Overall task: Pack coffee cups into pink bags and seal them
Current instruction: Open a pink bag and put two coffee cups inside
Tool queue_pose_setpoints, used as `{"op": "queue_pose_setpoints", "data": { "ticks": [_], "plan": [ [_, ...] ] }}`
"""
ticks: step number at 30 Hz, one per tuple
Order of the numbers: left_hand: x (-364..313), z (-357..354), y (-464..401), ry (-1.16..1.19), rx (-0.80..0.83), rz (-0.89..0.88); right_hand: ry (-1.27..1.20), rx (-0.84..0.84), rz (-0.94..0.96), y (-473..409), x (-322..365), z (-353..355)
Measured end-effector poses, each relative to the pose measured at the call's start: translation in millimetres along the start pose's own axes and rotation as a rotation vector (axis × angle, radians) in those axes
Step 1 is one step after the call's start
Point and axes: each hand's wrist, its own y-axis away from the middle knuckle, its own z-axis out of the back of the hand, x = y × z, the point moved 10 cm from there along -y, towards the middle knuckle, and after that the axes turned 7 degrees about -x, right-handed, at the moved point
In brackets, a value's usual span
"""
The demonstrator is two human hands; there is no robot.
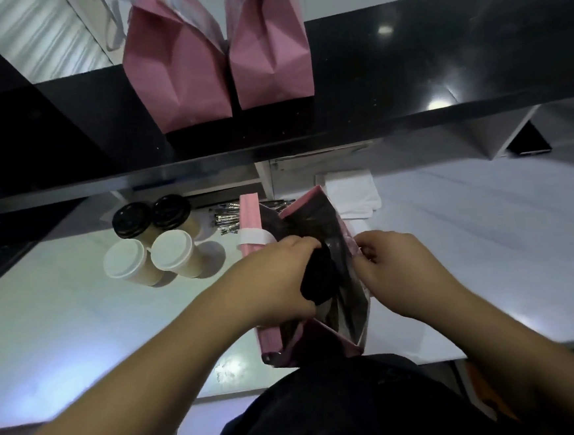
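Nearest the camera, a dark garment fills the bottom edge, and both bare forearms reach forward over the pale table.

Just beyond its near edge stands an open pink bag, its dark, shiny lining showing and its mouth spread wide. The left hand has its fingers curled over a black cup lid at the bag's mouth; its grip is closed on that black-lidded cup, which sits partly inside the bag. The right hand pinches the bag's right rim between thumb and fingertips, so that grip is closed on the bag.

Touching the bag's far left side lies a flat stack of pink bags banded with a white strip.

To the left, well apart from the hands, four paper coffee cups stand in a tight cluster: two with white lids in front, two with black lids behind. Beside them, toward the back, lies a heap of small silvery sachets or clips; which, I cannot tell. A folded white cloth lies behind the bag to the right.

Farther off, a glossy black shelf spans the view, carrying two closed pink bags side by side, touching.
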Motion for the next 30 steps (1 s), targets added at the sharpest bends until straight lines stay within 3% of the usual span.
{"op": "queue_pose_setpoints", "data": {
  "ticks": [11, 24, 30],
  "plan": [
    [6, -51, -11, -0.107, 0.094, -0.042, -0.031, -0.005, 0.005, 0, -1, -1],
    [8, -62, -1, -0.088, -0.068, -0.172, -0.077, -0.046, 0.002, 4, -3, -2],
    [7, -84, 2, -0.111, -0.018, -0.203, -0.082, -0.054, -0.006, 5, -1, -2]
  ]
}}
